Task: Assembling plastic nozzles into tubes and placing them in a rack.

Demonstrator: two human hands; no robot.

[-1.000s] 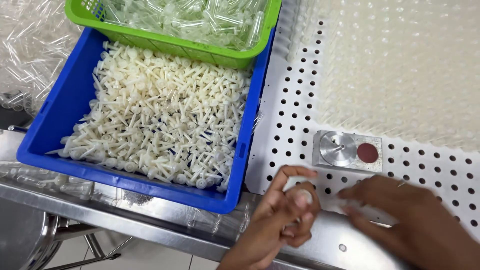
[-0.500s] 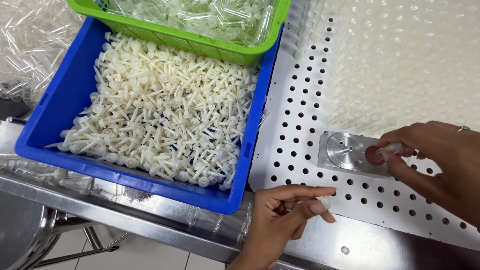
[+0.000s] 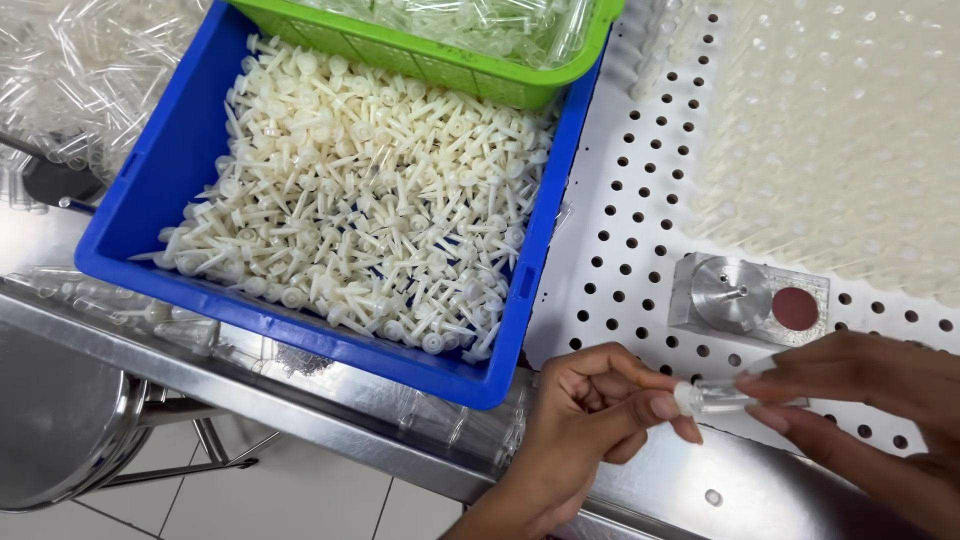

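Surface: stainless steel bench point(image 3: 300, 415) is carrying a white perforated board point(image 3: 640, 230) along its right part, with tiled floor showing below the front edge.
Left hand: the left hand point(image 3: 590, 420) is reaching up from the bottom edge, wrist bent, fingers curling inward; thumb and forefinger are pinching the white capped end of a small clear tube point(image 3: 725, 397).
Right hand: the right hand point(image 3: 860, 400) is coming in from the right edge, fingers stretched leftward and closing on the other end of the same tube.
Tube: it is lying level between both hands, just above the board's front rows of holes.
Fixture: a small metal block point(image 3: 750, 297) with a round steel disc and a dark red circle is sitting on the board just behind the hands.
Blue bin: a blue crate point(image 3: 150, 190) is holding a heap of white plastic stoppers point(image 3: 370, 200), left of the board.
Green basket: a green basket point(image 3: 440, 65) of clear tubes is resting across the crate's far rim.
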